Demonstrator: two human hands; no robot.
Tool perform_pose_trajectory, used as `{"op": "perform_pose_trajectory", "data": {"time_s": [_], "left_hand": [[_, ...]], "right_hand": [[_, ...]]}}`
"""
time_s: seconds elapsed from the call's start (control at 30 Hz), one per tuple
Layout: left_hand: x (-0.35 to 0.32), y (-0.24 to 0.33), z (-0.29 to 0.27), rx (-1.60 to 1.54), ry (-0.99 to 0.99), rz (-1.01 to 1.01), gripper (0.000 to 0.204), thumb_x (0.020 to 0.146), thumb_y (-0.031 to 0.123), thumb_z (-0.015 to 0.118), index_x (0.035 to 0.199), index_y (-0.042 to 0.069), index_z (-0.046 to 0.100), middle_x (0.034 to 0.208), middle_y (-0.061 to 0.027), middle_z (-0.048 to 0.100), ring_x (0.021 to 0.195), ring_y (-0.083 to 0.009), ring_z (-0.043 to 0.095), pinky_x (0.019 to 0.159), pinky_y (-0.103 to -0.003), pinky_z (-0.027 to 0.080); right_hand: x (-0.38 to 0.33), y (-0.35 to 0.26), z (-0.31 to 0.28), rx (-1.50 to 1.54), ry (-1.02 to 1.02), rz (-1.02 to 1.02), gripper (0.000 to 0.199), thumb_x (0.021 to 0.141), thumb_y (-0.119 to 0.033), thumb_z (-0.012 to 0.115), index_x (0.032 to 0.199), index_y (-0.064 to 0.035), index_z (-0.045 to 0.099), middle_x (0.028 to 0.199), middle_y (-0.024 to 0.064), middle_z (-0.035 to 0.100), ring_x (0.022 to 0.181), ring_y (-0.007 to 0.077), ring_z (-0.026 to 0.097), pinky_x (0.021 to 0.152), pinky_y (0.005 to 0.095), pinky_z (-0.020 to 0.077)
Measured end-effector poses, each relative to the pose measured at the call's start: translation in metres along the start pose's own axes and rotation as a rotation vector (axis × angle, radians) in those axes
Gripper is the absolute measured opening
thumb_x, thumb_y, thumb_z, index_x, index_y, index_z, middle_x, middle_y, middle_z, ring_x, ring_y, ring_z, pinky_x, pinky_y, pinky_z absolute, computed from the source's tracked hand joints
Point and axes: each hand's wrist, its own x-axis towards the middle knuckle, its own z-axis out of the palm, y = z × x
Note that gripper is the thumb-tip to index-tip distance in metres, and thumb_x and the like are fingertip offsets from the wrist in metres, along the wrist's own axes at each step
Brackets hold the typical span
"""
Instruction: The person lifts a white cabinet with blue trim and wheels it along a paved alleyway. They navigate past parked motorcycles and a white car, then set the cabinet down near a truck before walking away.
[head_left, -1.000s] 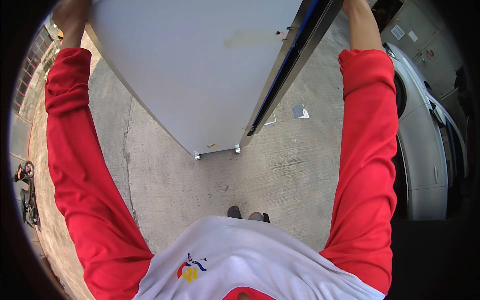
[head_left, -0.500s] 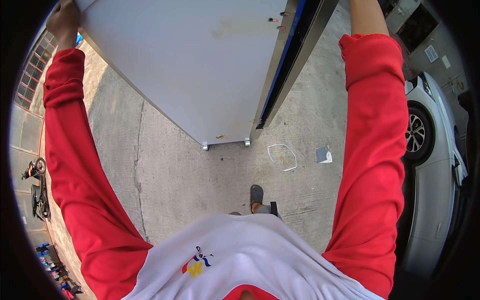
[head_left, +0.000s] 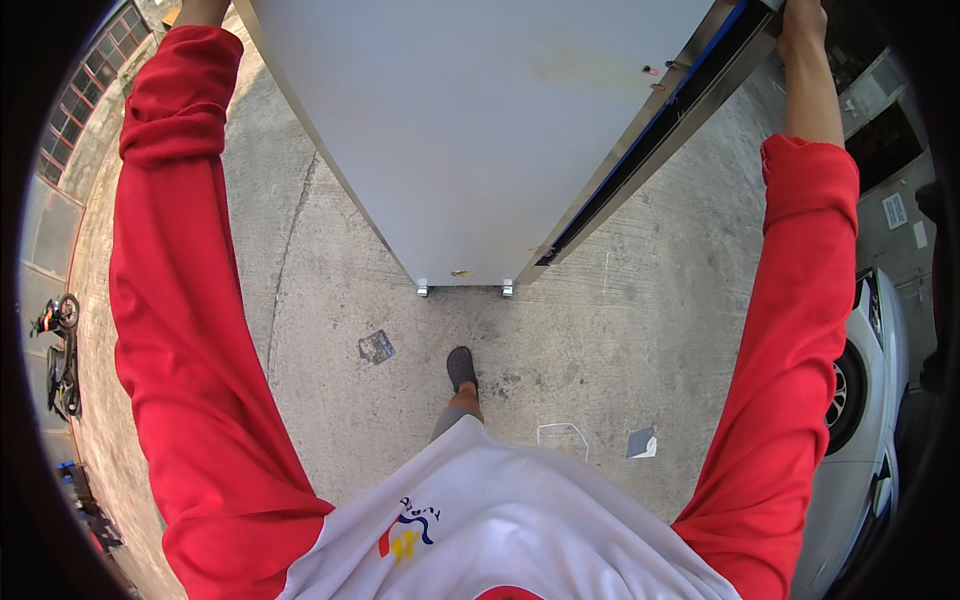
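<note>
A tall white cabinet-like unit [head_left: 480, 130] with metal edges stands in front of me, its top cut off by the frame. Small metal casters or feet [head_left: 507, 288] show at its bottom corners. Along its right side run a blue strip and a dark gap. At the upper right, my right hand [head_left: 803, 35] is closed against the unit's right edge, its fingertips partly hidden. Only the wrist end of my left hand [head_left: 204, 12] shows, beside the unit's upper left edge; the fingers are out of frame.
Under the unit is a rough concrete floor [head_left: 340, 420]. A dark scrap [head_left: 376, 347], a white strip outline [head_left: 562, 427] and a grey-white piece [head_left: 641, 442] lie on it. A silver car [head_left: 865, 480] is parked at right; a motorcycle [head_left: 62, 350] stands far left.
The unit sits farther right in view, and the floor pieces are closer to my body. A dark-shod foot now shows farther left and forward. The right hand has come into view; the left has mostly left it.
</note>
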Motion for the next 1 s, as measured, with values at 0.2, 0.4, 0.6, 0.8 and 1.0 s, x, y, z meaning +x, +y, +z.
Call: {"op": "perform_pose_trajectory", "data": {"time_s": [0.2,0.4,0.6,0.8,1.0], "left_hand": [[0.012,-0.243,0.118,0.266,-0.041,-0.145,0.03,0.093,0.028,0.06,0.099,0.007,0.081,0.081,-0.003,0.074,0.078,-0.0091,0.063,0.076,-0.023,0.048],[0.042,-0.497,0.242,0.22,-0.132,-0.179,0.037,0.102,0.032,0.056,0.103,0.003,0.078,0.091,-0.0038,0.075,0.083,-0.011,0.063,0.08,-0.027,0.049],[0.054,-0.737,0.349,0.203,-0.133,-0.114,0.038,0.103,0.029,0.052,0.102,-0.001,0.075,0.101,-0.0083,0.076,0.093,-0.0152,0.066,0.088,-0.029,0.05],[0.088,-0.909,0.47,0.183,-0.063,-0.16,0.035,0.104,0.024,0.052,0.095,-0.002,0.073,0.097,-0.0093,0.075,0.091,-0.016,0.066,0.09,-0.031,0.05],[0.086,-1.072,0.644,0.211,0.007,-0.171,0.035,0.104,0.026,0.053,0.096,0.0,0.074,0.09,-0.0067,0.073,0.084,-0.0135,0.063,0.082,-0.029,0.048]], "right_hand": [[0.123,0.128,0.164,0.128,-0.022,-0.034,0.052,0.089,-0.039,0.056,0.118,0.0004,0.074,0.108,0.0107,0.07,0.097,0.019,0.062,0.09,0.0327,0.0455],[0.268,0.25,0.354,0.06,0.011,-0.057,0.048,0.087,-0.041,0.055,0.117,-0.0105,0.076,0.112,0.0162,0.075,0.111,0.0297,0.067,0.099,0.0367,0.0465],[0.363,0.336,0.507,-0.136,-0.062,0.116,0.043,0.086,-0.047,0.055,0.115,-0.0235,0.075,0.111,0.0133,0.075,0.112,0.0364,0.067,0.098,0.0457,0.0475],[0.476,0.426,0.65,-0.124,-0.055,0.131,0.04,0.087,-0.044,0.055,0.115,-0.0247,0.075,0.11,0.012,0.075,0.108,0.0359,0.068,0.095,0.0472,0.049],[0.622,0.564,0.775,-0.18,-0.037,0.083,0.041,0.087,-0.044,0.054,0.116,-0.026,0.075,0.11,0.0116,0.075,0.108,0.0363,0.068,0.094,0.0454,0.0497]]}}
